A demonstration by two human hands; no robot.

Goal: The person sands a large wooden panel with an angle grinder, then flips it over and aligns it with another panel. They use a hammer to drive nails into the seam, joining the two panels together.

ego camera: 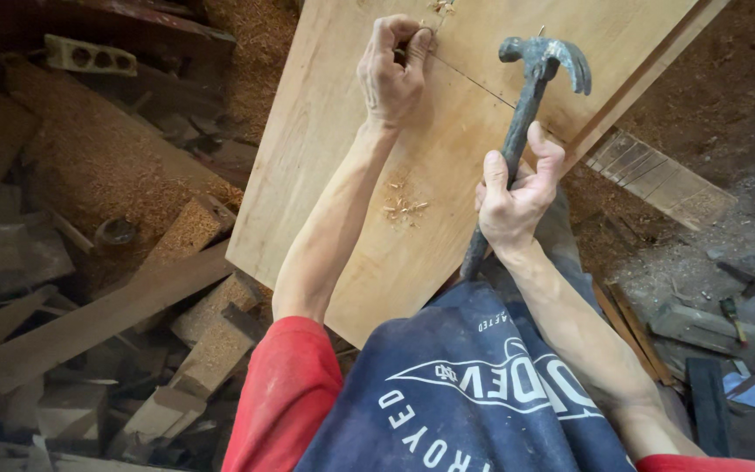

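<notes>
A wide pale plywood board (334, 157) lies tilted in front of me, with a thin pencil line across it. My left hand (392, 70) rests on the board near its far end, fingers pinched together on a small nail that is mostly hidden. My right hand (515, 197) grips the dark metal handle of a claw hammer (535, 83), whose head is raised above the board just right of my left hand. A small pile of wood shavings (404, 208) lies on the board between my arms.
Sawdust heaps (98, 149) and several wood offcuts (194, 341) crowd the floor on the left. A slatted wooden piece (657, 179) lies under the board's right edge. Scraps and small tools (731, 319) lie on the dirt floor at right.
</notes>
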